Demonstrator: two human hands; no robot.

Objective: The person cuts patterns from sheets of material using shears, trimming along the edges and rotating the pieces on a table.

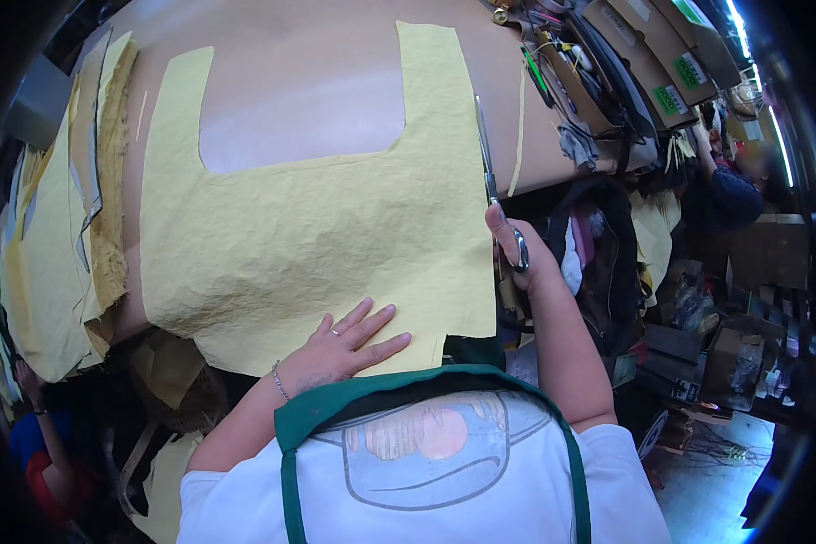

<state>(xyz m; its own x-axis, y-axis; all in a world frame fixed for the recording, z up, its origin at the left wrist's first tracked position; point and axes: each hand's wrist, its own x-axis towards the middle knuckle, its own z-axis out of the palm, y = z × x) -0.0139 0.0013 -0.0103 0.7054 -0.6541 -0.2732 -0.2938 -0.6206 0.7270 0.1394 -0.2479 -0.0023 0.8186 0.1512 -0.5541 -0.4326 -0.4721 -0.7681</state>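
Note:
A large yellow fabric piece (317,218) with a U-shaped cutout at its far side lies over the table and hangs past the near edge. My left hand (340,344) rests flat on its near part, fingers spread, a ring and a bracelet on it. At the right edge of the fabric, my right hand (519,245) is closed around the handles of metal scissors (486,150). Their blades point away from me along that edge. Whether fabric lies between the blades I cannot tell.
Stacked yellow fabric pieces (54,227) lie at the left. A narrow yellow strip (519,127) lies right of the scissors. Cardboard boxes (644,45), a green pen (535,72) and a watch (501,14) are at the far right. Other people sit at the left and right margins.

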